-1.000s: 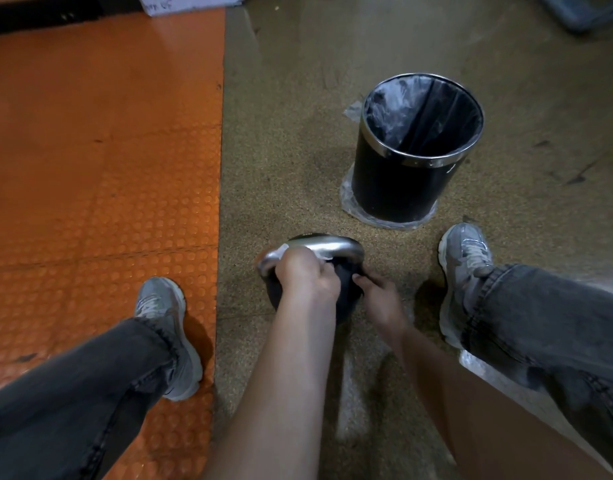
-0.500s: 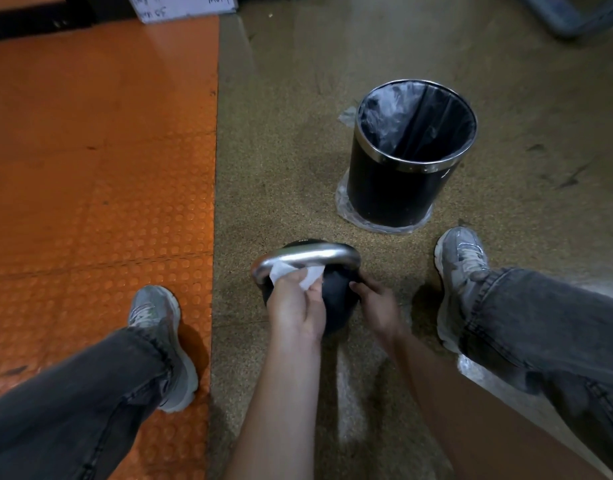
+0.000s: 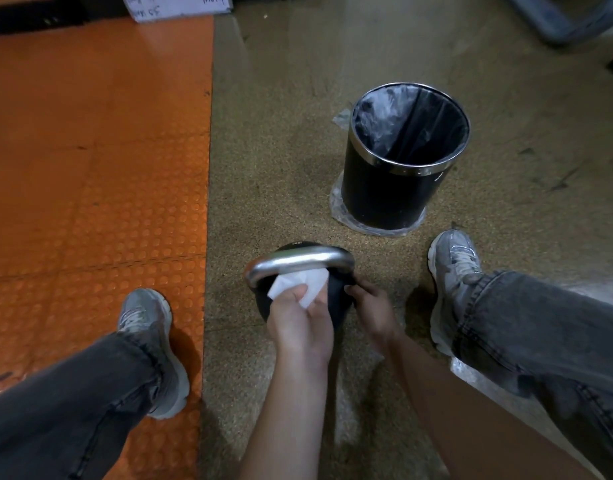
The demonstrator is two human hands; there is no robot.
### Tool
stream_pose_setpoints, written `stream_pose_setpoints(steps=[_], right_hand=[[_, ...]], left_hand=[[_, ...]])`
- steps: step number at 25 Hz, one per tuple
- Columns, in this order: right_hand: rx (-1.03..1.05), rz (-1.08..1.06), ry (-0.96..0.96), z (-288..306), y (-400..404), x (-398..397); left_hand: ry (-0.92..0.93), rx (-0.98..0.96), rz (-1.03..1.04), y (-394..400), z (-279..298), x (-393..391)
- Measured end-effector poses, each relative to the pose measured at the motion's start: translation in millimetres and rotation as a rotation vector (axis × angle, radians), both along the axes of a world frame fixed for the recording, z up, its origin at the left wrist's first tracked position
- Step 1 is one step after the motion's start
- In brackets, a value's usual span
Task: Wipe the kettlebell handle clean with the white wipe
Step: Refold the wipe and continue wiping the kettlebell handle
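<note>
From the head camera, the kettlebell (image 3: pixel 299 299) sits on the speckled tan floor (image 3: pixel 284 140), low in the middle of the picture, and serves as the landmark here. Its body is black and round; its handle (image 3: pixel 298 262) is a bare silver metal loop arching over the top.

The left hand (image 3: pixel 299 320) lies over the near side of the kettlebell, fingers curled closed around the white wipe (image 3: pixel 299 284). The wipe sticks out beyond the fingertips, crumpled, and lies against the underside of the handle near its middle, over the black body. The left forearm runs from the kettlebell down to the bottom edge of the picture.

The right hand (image 3: pixel 370 308) is on the right side of the kettlebell, fingers bent and pressed against the black body just below the right end of the handle. It holds nothing loose; whether it grips or only braces the ball cannot be told.

Beyond the kettlebell and to its right stands a black bin (image 3: pixel 395 188) with a silver rim and a clear liner, on a patch of clear plastic, near but apart from the kettlebell. A grey shoe (image 3: pixel 454 271) rests right of the kettlebell on the tan floor. Another grey shoe (image 3: pixel 149 337) rests left of it on the orange studded mat (image 3: pixel 90 150), whose edge runs just left of the kettlebell. Both legs wear dark grey jeans.
</note>
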State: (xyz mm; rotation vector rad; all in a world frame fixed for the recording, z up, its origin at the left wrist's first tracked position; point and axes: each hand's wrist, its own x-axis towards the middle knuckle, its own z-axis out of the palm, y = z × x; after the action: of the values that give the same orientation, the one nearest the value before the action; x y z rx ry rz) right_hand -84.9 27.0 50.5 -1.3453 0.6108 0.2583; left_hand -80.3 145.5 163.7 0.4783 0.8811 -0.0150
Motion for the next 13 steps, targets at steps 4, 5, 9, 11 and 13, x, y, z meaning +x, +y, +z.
stream_pose_setpoints(steps=[4,5,9,11,13], right_hand=[[0.022,0.006,-0.019,-5.1,0.1,0.0],[0.032,0.005,-0.014,-7.0,-0.7,1.5],[0.01,-0.003,-0.044,-11.8,-1.9,0.2],[0.025,0.019,-0.036,-10.6,-2.2,-0.2],[0.031,0.015,-0.026,-14.1,-3.4,2.1]], left_hand=[[-0.038,-0.02,-0.015,5.1,1.4,11.8],[-0.041,-0.026,0.016,5.1,2.2,11.3],[-0.044,-0.031,-0.012,0.4,-3.4,-3.7],[-0.013,-0.054,0.066,2.5,-8.5,8.5],[0.02,-0.041,0.058,4.2,-7.6,7.0]])
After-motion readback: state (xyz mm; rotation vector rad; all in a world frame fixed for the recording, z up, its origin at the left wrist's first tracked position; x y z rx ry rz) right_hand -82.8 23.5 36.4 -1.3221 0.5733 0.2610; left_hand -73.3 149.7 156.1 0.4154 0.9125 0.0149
